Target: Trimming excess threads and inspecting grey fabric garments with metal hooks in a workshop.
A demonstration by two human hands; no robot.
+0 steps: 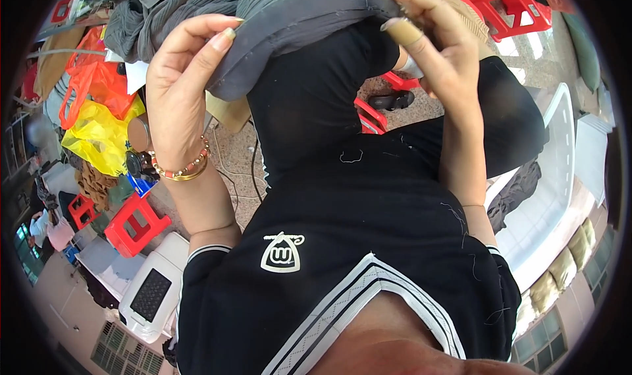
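A curved strip of dark grey fabric (309,21), with loose thread ends on it, is stretched between my two hands above my lap. My left hand (181,79), with beaded and gold bracelets at the wrist, pinches its left part between thumb and finger. At the strip's right end my right hand (447,52) is closed on the fabric; a tan covering wraps that thumb. Grey ribbed cloth (197,13) lies heaped just beyond the strip. Whether the strip is joined to that cloth cannot be made out.
Orange and yellow plastic bags (99,134) hang at the left, above a red stool (136,225). A white plastic tub (550,197) with dark cloth stands at my right. Another red stool (507,9) is at the far right, and a dark sandal (392,100) lies on the floor.
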